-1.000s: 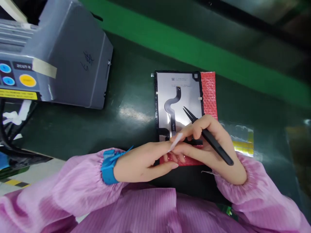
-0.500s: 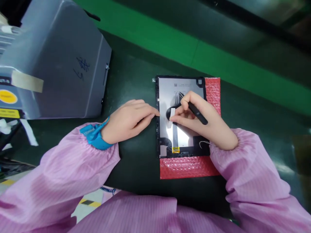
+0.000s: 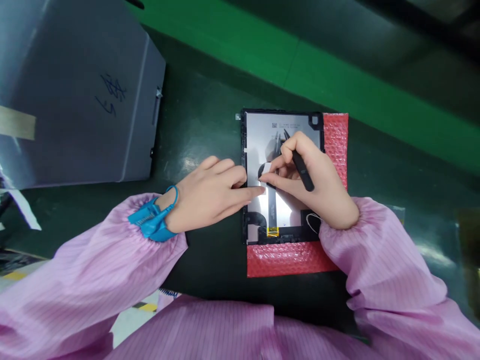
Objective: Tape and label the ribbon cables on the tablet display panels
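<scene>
A tablet-sized screen panel [image 3: 262, 130] lies face down on a red bubble-wrap sheet [image 3: 292, 260], with a black flex cable [image 3: 271, 205] running down its silver back. My right hand [image 3: 315, 180] rests on the panel, holds black tweezers [image 3: 299, 162] and pinches a small white strip of tape [image 3: 265, 172] against the cable. My left hand [image 3: 213, 192] lies at the panel's left edge, its fingers extended and its fingertips touching the strip. A blue wrist strap [image 3: 153, 220] circles my left wrist.
A large grey machine housing [image 3: 82, 95] with scribbled blue marks stands at the left. A green stripe [image 3: 337, 85] crosses the dark green bench behind the panel. Pink sleeves fill the bottom of the view.
My left hand has slid right from beside the panel onto its edge to meet the white strip. My right hand has stayed on the cable with the tweezers.
</scene>
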`<state>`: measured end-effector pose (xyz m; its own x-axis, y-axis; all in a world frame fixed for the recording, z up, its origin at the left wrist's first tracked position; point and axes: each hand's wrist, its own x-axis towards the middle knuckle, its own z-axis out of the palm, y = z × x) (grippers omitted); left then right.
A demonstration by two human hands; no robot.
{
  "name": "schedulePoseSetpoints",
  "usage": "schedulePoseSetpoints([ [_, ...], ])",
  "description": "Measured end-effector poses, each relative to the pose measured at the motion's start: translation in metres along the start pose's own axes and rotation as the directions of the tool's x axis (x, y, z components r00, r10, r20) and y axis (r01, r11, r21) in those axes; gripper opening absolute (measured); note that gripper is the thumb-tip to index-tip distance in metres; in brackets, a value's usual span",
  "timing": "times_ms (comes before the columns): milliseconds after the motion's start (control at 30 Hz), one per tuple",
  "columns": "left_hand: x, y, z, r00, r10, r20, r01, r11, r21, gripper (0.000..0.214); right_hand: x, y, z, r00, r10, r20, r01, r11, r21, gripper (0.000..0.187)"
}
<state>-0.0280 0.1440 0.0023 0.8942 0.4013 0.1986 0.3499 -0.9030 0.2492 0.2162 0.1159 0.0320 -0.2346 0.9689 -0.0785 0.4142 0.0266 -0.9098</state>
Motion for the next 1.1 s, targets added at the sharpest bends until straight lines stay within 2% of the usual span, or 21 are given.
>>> schedulePoseSetpoints([
  [233,0.001,0.003,0.001,0.999,-0.019,-0.043,0.022,0.998,0.062,0.034,0.022,0.011,0.006,0.980,-0.052,-0.192,0.039,0.997,-0.070,0.057],
  [333,-0.003,0.006,0.005,0.995,-0.021,-0.099,0.030,0.996,0.084,0.034,0.033,0.018,0.006,0.949,-0.046,-0.311,0.028,0.998,-0.063,0.052],
  [400,-0.005,0.013,0.009,0.993,0.026,-0.114,-0.019,0.998,0.066,0.032,0.027,0.020,0.001,0.922,-0.069,-0.381,0.046,0.997,-0.069,0.043],
  [467,-0.006,0.026,0.013,0.988,0.137,-0.076,-0.137,0.991,0.010,0.035,0.005,0.022,-0.008,0.907,-0.108,-0.407,0.072,0.992,-0.101,0.035],
  [533,-0.003,0.041,0.017,0.976,0.219,0.013,-0.218,0.974,-0.056,0.052,-0.033,0.027,-0.021,0.906,-0.131,-0.404,0.068,0.984,-0.166,0.031],
  [633,0.006,0.058,0.024,0.973,0.183,0.137,-0.174,0.982,-0.076,0.071,-0.105,0.043,-0.036,0.917,-0.117,-0.380,-0.021,0.940,-0.341,0.033],
  [733,0.022,0.060,0.028,0.981,0.109,0.161,-0.100,0.993,-0.063,0.067,-0.172,0.069,-0.045,0.944,-0.062,-0.325,-0.115,0.859,-0.498,0.033],
  [800,0.039,0.053,0.029,0.985,0.070,0.159,-0.062,0.997,-0.056,0.058,-0.204,0.085,-0.049,0.942,-0.020,-0.334,-0.176,0.819,-0.546,0.036],
  [867,0.062,0.039,0.031,0.987,0.026,0.157,-0.021,0.999,-0.031,0.052,-0.224,0.098,-0.053,0.926,0.001,-0.377,-0.226,0.801,-0.555,0.038],
  [1000,0.125,-0.007,0.038,0.990,-0.128,0.050,0.126,0.991,0.045,0.050,-0.236,0.108,-0.063,0.896,0.002,-0.444,-0.279,0.779,-0.561,0.040],
  [1067,0.158,-0.036,0.041,0.955,-0.294,-0.035,0.296,0.954,0.052,0.051,-0.233,0.108,-0.068,0.897,0.009,-0.441,-0.296,0.753,-0.587,0.043],
  [1100,0.174,-0.050,0.041,0.915,-0.396,-0.070,0.399,0.916,0.032,0.053,-0.231,0.107,-0.071,0.901,0.014,-0.433,-0.301,0.740,-0.602,0.045],
])
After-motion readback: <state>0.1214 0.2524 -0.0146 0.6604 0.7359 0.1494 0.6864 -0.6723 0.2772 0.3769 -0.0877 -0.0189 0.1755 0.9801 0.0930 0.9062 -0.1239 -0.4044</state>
